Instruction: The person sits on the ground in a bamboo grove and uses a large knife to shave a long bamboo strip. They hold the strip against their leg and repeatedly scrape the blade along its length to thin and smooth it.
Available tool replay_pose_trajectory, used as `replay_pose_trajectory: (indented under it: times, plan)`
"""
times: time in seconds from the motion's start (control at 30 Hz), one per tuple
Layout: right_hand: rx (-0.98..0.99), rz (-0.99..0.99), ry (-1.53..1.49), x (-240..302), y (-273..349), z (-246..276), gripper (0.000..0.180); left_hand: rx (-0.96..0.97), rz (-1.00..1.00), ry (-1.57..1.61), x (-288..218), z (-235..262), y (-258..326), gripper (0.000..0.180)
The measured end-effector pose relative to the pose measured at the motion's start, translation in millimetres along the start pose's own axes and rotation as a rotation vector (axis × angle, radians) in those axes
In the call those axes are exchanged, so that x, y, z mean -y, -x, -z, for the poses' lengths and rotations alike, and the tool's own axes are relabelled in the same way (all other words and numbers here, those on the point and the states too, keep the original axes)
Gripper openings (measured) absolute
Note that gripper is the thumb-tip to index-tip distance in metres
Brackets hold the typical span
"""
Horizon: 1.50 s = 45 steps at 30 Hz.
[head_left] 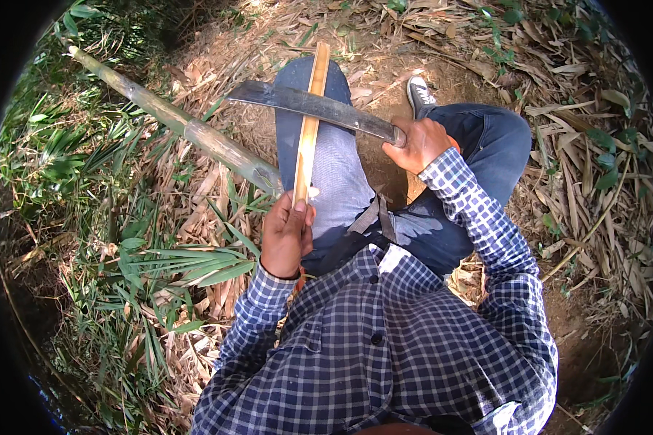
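Observation:
My left hand (289, 230) is closed around the lower end of a split bamboo strip (308, 141), thumb on top. The pale yellow strip points away from me over my left thigh, its far end near the knee. In my right hand (422, 143) is a machete (319, 107), gripped at its handle, which the fingers mostly hide. Its long dark blade reaches leftward and crosses over the strip above my knee. Whether blade and strip touch, I cannot tell.
A long bamboo pole (185, 129) slants from the upper left to beside my left leg. Green leaves (196, 264) grow at the left. Dry bamboo leaves (580, 119) cover much of the ground. My right leg is bent, with a dark shoe (419, 94) showing beyond it.

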State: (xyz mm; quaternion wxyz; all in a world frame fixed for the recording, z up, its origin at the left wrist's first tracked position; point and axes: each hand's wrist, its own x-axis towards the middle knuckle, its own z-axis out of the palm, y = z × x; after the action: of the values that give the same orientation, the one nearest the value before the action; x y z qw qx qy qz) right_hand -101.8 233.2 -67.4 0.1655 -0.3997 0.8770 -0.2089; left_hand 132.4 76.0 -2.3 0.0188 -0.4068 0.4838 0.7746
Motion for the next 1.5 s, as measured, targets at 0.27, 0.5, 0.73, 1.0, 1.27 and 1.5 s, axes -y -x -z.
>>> replay_pose_trajectory:
  times: [0.27,0.5,0.73,1.0,1.27,1.5]
  plan:
    - [0.001,-0.036,0.012,-7,-14,6,0.035,0.026,-0.01,0.02,1,7,4,0.026]
    - [0.096,0.056,0.078,-15,-12,7,0.037,-0.001,-0.007,0.0,4,7,7,0.024]
    - [-0.046,-0.192,-0.041,-36,-42,-1,0.038,-0.008,0.006,-0.019,1,8,8,0.025]
    - [0.148,0.177,-0.024,23,35,-2,0.032,0.047,0.038,-0.005,8,14,-10,0.019]
    - [0.077,0.109,0.041,19,7,2,0.031,-0.014,0.018,-0.045,-5,2,-6,0.017]
    - [0.021,0.117,0.023,0,-6,-2,0.03,-0.032,-0.006,-0.027,0,-1,1,0.025]
